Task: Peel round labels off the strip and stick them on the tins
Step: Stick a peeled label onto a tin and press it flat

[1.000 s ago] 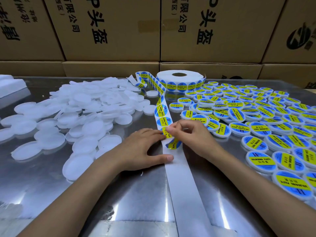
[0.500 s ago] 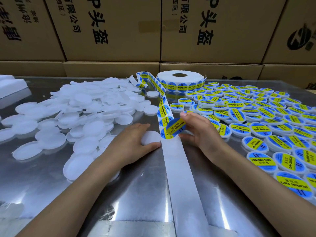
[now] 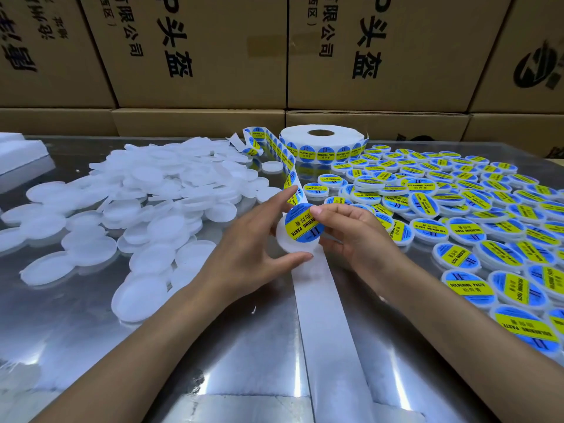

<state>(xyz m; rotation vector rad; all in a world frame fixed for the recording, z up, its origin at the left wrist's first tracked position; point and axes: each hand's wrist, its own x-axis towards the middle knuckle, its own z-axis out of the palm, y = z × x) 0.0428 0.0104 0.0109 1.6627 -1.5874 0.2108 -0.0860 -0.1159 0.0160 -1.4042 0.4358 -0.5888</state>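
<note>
Tin (image 3: 294, 244), white, is held raised off table (image 3: 183, 346) at centre, gripped by left hand (image 3: 253, 239): thumb under near rim, fingers curled round far side, index extended up past strip (image 3: 323, 300). Label (image 3: 303, 223), blue/yellow, "SOLDERING PASTE", is pinched at its edge by right hand (image 3: 351, 230), thumb + index closed on it; label is laid onto tin top, tilted, partly overhanging far rim. Whether fully stuck down can't be told. Bare strip backing is seen running from under hands toward near table edge; unpeeled labels are carried on it back to roll (image 3: 322, 141). Blank tins (image 3: 146, 206) are heaped L of strip. Labelled tins (image 3: 457, 215) are spread R, some stacked. Cartons (image 3: 198, 50) are stacked behind table.
</note>
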